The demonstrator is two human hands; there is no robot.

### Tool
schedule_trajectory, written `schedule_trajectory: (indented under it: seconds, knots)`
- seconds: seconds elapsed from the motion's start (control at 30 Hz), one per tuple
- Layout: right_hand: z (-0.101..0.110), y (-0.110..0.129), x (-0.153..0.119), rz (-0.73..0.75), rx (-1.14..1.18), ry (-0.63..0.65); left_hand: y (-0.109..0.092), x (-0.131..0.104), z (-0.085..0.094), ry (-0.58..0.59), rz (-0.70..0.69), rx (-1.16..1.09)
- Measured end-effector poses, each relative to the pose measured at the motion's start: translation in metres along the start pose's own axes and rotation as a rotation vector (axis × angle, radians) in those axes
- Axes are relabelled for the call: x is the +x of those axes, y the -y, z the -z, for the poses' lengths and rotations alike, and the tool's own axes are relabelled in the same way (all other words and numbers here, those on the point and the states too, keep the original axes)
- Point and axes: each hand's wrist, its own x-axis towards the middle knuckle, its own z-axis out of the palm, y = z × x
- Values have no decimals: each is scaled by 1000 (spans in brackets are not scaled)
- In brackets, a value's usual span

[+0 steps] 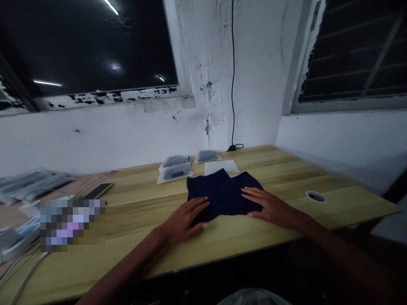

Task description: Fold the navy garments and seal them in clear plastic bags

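Note:
A dark navy cloth (pixel 224 192) lies spread flat on the wooden table (pixel 286 169), near its front edge. My left hand (pixel 186 218) rests on the cloth's left side, palm down, fingers stretched out and thumb on the tabletop. On the right side of the cloth, my right hand (pixel 269 205) lies with its fingers extended and apart. Neither hand grips anything. Right behind the cloth is a flat white sheet or bag (pixel 221 167), partly covered by it.
Behind the cloth lie several packed translucent bags (pixel 207 156). A phone (pixel 98 191), cables and a power strip (pixel 19 243) are at the left, beside a blurred-out area. A round table hole (pixel 316 196) is at the right. A black cable (pixel 233 84) hangs down the wall.

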Motion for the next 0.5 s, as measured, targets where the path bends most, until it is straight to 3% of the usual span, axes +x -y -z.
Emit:
schedule_trajectory:
  seconds: [0.1, 0.2, 0.27, 0.37, 0.5]
  knots:
    - [1, 13, -55, 57, 21, 42, -29, -47, -1, 39, -49, 20]
    - [-1, 28, -90, 91, 3, -36, -54, -79, -11, -74, -41, 7]
    - [2, 39, -97, 123, 23, -111, -64, -87, -11, -147, -51, -81]
    - [16, 49, -85, 78, 117, -184, -60, -77, 3, -200, 65, -306]
    - [42, 33, -30, -167, 238, -232, -16, -26, 31, -229, 345, -462]
